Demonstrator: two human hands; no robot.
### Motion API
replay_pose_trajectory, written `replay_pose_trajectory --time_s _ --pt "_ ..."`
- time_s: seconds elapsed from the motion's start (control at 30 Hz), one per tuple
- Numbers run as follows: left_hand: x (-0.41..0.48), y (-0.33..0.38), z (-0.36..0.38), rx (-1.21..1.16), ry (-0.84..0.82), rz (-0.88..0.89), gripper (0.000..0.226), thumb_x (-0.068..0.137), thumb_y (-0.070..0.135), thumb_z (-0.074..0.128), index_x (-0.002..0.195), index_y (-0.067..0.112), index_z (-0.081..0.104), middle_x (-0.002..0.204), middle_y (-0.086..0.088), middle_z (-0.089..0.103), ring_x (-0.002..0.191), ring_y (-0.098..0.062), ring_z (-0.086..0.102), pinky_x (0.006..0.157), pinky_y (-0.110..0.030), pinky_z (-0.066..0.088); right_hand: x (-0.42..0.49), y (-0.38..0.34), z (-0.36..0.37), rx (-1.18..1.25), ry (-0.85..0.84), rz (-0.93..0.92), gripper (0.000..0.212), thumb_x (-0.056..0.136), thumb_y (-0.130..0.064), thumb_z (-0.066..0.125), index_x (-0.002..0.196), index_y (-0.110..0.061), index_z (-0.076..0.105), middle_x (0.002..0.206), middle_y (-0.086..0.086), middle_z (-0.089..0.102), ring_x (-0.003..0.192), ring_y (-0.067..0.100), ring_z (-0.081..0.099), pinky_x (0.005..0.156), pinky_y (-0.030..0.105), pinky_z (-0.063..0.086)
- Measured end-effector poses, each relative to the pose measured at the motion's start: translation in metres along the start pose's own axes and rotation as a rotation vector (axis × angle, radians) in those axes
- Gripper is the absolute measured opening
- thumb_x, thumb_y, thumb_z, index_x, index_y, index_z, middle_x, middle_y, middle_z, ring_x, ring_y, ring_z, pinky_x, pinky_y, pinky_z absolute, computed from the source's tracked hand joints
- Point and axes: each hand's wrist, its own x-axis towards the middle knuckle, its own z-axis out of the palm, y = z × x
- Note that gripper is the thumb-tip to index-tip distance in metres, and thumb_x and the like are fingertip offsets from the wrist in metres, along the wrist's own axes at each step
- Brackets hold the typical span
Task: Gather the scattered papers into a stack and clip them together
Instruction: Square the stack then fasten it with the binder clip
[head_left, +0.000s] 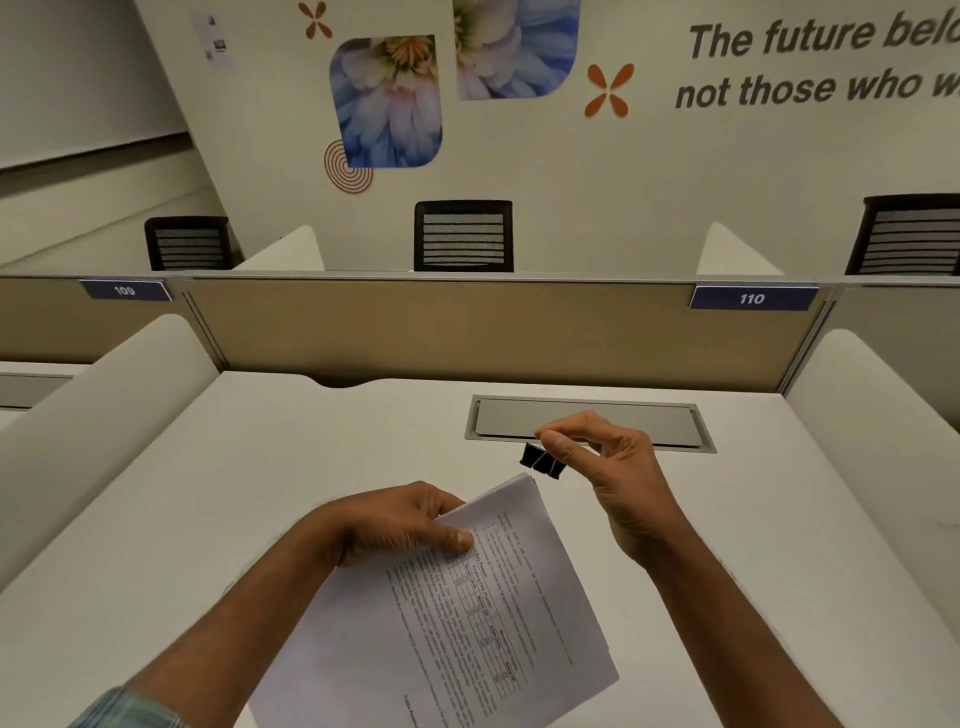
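A stack of printed white papers (467, 623) is lifted above the white desk (260, 467), tilted with its top corner pointing away from me. My left hand (405, 525) grips the stack near its upper left edge, thumb on the top sheet. My right hand (613, 467) pinches the wire handles of a black binder clip (542, 461), which hangs just above the stack's far corner without touching it.
A grey cable hatch (649, 423) is set into the desk behind my right hand. A tan divider panel (441, 327) closes the back of the desk, and white curved side screens (104, 415) flank it. Black chairs (463, 236) stand beyond.
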Motion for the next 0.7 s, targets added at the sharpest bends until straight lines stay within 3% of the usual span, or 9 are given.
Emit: replay_pose_trajectory --time_s 0.1,0.27,0.4,0.6,0.7 --pt "-0.003 -0.001 0.002 -0.008 0.001 0.007 0.037 0.096 0.036 0.067 0.127 0.015 0.070 0.118 -0.010 0.078 0.096 -0.029 0.078 0.084 -0.038 0.065 0.002 -0.001 0.007 -0.017 -0.014 0.017 0.007 0.086 -0.020 0.076 0.091 -0.018 0.080 0.098 -0.002 0.077 0.105 0.015 0.066 0.090 0.033 0.046" --pt "-0.007 -0.001 0.002 0.015 -0.009 0.009 0.038 0.096 0.037 0.067 0.127 0.016 0.070 0.118 -0.010 0.077 0.095 -0.028 0.077 0.084 -0.038 0.064 0.005 -0.007 0.017 -0.061 -0.084 0.031 0.022 0.085 -0.019 0.078 0.104 -0.031 0.078 0.099 -0.004 0.078 0.099 0.009 0.071 0.080 0.022 0.050" --pt "-0.009 0.002 0.004 0.051 -0.003 -0.009 0.039 0.096 0.037 0.066 0.130 0.017 0.068 0.120 -0.011 0.077 0.100 -0.033 0.076 0.088 -0.041 0.063 0.009 -0.014 0.021 -0.126 -0.203 -0.010 0.035 0.083 -0.016 0.081 0.115 -0.030 0.075 0.095 0.002 0.077 0.098 0.016 0.073 0.087 0.024 0.054" --pt "-0.009 0.005 0.003 0.085 -0.013 -0.022 0.039 0.096 0.037 0.067 0.130 0.019 0.068 0.120 -0.010 0.077 0.105 -0.036 0.075 0.094 -0.049 0.061 0.014 -0.019 0.027 -0.296 -0.349 -0.048 0.040 0.083 -0.022 0.082 0.118 -0.037 0.072 0.098 -0.003 0.077 0.102 0.008 0.071 0.092 0.016 0.043" --pt "-0.010 0.006 0.003 0.090 -0.025 -0.023 0.037 0.096 0.036 0.067 0.129 0.020 0.068 0.120 -0.009 0.077 0.100 -0.032 0.077 0.093 -0.047 0.062 0.015 -0.020 0.028 -0.332 -0.396 -0.036 0.040 0.082 -0.023 0.083 0.119 -0.036 0.072 0.098 -0.003 0.078 0.103 0.009 0.071 0.097 0.026 0.045"
